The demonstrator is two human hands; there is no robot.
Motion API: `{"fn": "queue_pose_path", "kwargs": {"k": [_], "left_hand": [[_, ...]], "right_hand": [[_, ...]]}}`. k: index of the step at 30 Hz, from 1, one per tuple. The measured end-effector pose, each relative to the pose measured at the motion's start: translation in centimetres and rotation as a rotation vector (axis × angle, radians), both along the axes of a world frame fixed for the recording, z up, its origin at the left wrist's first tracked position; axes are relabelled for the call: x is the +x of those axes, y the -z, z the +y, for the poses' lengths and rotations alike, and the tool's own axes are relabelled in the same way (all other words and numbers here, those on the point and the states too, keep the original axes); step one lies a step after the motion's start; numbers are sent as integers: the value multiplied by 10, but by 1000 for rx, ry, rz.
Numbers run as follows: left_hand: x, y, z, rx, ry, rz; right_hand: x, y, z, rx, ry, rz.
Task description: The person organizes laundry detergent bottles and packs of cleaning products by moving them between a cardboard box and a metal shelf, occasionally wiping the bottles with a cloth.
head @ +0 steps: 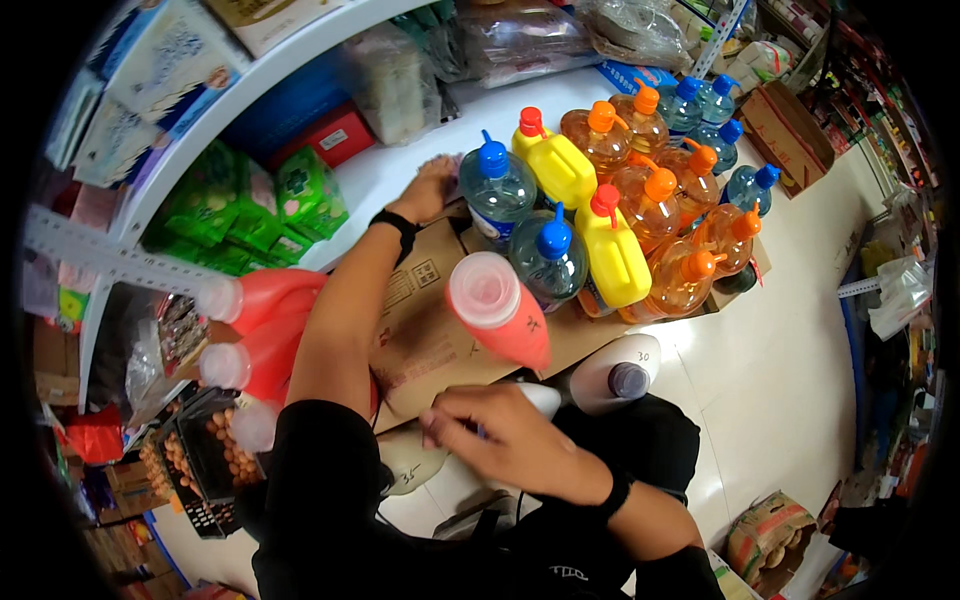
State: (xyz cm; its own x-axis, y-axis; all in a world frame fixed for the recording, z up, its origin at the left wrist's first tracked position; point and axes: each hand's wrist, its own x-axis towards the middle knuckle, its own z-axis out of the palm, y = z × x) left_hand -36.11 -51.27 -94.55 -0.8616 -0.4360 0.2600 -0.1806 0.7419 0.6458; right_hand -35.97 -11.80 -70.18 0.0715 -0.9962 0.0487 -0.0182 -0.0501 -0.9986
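My left hand point(431, 189) reaches onto the white shelf point(367, 180), beside a clear bottle with a blue pump cap point(499, 191). A bit of purple shows at its fingertips; whether it is gripped I cannot tell. My right hand point(502, 439) is low in front of me with curled fingers, over a pale jug point(411, 457) and a white bottle point(541, 399). Something dark shows between its fingers, too hidden to name. Between the hands, a pink-red bottle with a translucent cap point(495, 307) stands on a flattened cardboard box point(420, 322).
Yellow jugs point(615, 255) and several orange-capped bottles point(660, 187) crowd the cardboard to the right. A white jug point(615, 371) stands by my knee. Pink-red jugs point(262, 367) flank my left arm, above egg crates point(217, 450). Green packs point(225, 202) fill the shelf's left.
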Motion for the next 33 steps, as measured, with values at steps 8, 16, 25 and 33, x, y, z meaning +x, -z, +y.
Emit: {"fn": "queue_pose_path", "kwargs": {"k": [8, 16, 25, 33], "left_hand": [[77, -172, 127, -85, 60, -936], [193, -334, 250, 87, -110, 13], [272, -290, 309, 1126, -25, 577], [303, -230, 313, 1052, -45, 504]], "right_hand": [[17, -8, -2, 13, 71, -100], [15, -12, 7, -348, 468, 37], [65, -20, -3, -86, 16, -73], [70, -4, -12, -21, 118, 24]]}}
